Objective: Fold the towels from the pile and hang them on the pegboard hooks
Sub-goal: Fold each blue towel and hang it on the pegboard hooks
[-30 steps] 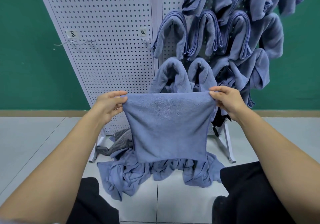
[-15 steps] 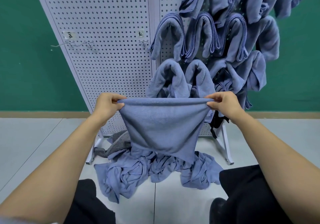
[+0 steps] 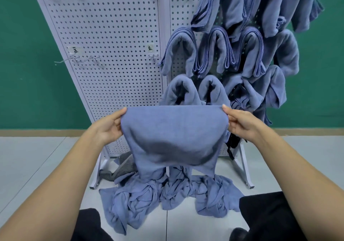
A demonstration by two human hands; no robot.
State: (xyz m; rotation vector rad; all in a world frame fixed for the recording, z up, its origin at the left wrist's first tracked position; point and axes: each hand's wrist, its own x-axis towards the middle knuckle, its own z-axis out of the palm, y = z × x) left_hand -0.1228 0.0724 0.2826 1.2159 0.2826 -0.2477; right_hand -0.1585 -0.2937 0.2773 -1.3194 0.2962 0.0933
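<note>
A blue towel (image 3: 173, 136) hangs stretched between my hands in front of the white pegboard (image 3: 111, 54). My left hand (image 3: 109, 127) pinches its top left corner and my right hand (image 3: 240, 123) pinches its top right corner. The lower part billows toward me. Under it, a pile of crumpled blue towels (image 3: 167, 196) lies on the floor at the board's foot. Several folded blue towels (image 3: 223, 54) hang on hooks over the right half of the pegboard. Bare hooks (image 3: 85, 59) stick out of the left half, with one more hook (image 3: 154, 57) near the middle seam.
A grey cloth (image 3: 122, 166) lies by the pegboard's left foot (image 3: 96, 173). A black strap (image 3: 232, 144) dangles near the right foot. My dark-trousered knees (image 3: 268, 216) sit at the bottom. Behind is a green wall (image 3: 28, 73) over a grey tiled floor.
The towel's lower edge has swung up and toward me, so it looks shorter and bulged. My hands stay on the top corners, and my view has tilted slightly.
</note>
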